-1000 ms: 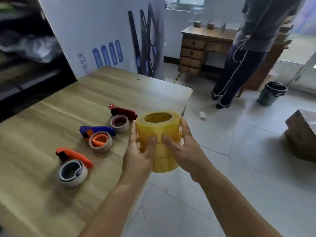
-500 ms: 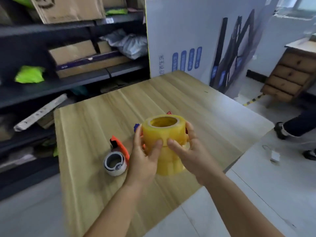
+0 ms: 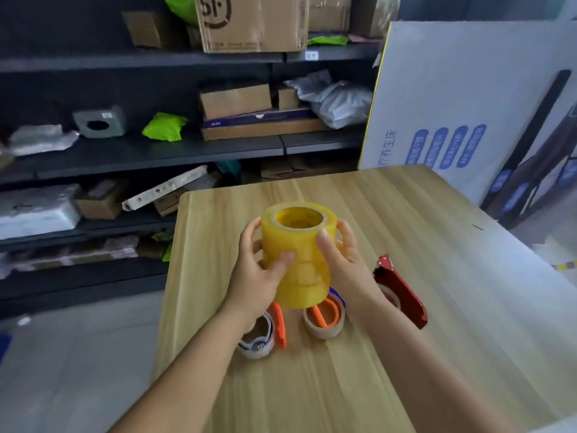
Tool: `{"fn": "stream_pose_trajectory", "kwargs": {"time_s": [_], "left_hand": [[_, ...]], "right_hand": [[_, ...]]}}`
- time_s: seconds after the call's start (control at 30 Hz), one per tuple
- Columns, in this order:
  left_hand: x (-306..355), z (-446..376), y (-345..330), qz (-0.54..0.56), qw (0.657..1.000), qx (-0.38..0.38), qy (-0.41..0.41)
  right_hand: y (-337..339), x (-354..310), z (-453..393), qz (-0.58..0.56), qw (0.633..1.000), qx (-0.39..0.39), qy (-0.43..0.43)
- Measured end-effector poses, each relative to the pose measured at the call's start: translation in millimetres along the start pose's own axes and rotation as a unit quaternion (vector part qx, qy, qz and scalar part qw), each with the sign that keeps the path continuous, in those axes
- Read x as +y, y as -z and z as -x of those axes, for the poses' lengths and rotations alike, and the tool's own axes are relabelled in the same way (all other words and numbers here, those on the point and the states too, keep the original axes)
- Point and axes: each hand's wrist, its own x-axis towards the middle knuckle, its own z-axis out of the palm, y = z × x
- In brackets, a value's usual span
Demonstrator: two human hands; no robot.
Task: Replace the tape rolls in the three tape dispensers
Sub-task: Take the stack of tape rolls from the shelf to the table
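Turned further left since a second ago: standing person, wooden drawers and bin gone from view, dark shelving (image 3: 156, 151) with cardboard boxes now filling the background. Stack of yellow tape rolls (image 3: 298, 254), gripped between left hand (image 3: 256, 276) and right hand (image 3: 343, 260), now above the desk (image 3: 437, 307) rather than past its edge. Three dispensers now beneath and behind the hands: orange dispenser (image 3: 265, 335) under the left wrist, blue dispenser (image 3: 324, 317) below the stack, red dispenser (image 3: 399, 292) beside the right wrist.
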Motion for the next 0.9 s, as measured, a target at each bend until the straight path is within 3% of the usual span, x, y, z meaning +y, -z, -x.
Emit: {"fn": "stream_pose_trajectory", "kwargs": {"time_s": [0.13,0.4,0.9], "left_hand": [[-7.5,-38.0,-3.7,0.057,0.996,0.038,0.051],[-43.1,-118.0,-11.7,0.051,0.982,0.141,0.119],[-110.4,-170.3,0.5,0.105,0.962,0.151,0.202]], "right_hand": [[-5.8,7.2,-51.7,-0.005,0.999,-0.017,-0.026],[-10.3,39.4,-145.8,-0.002,0.997,-0.053,-0.048],[-11.1,101.3,-217.8,-0.03,0.985,-0.147,-0.087]]}}
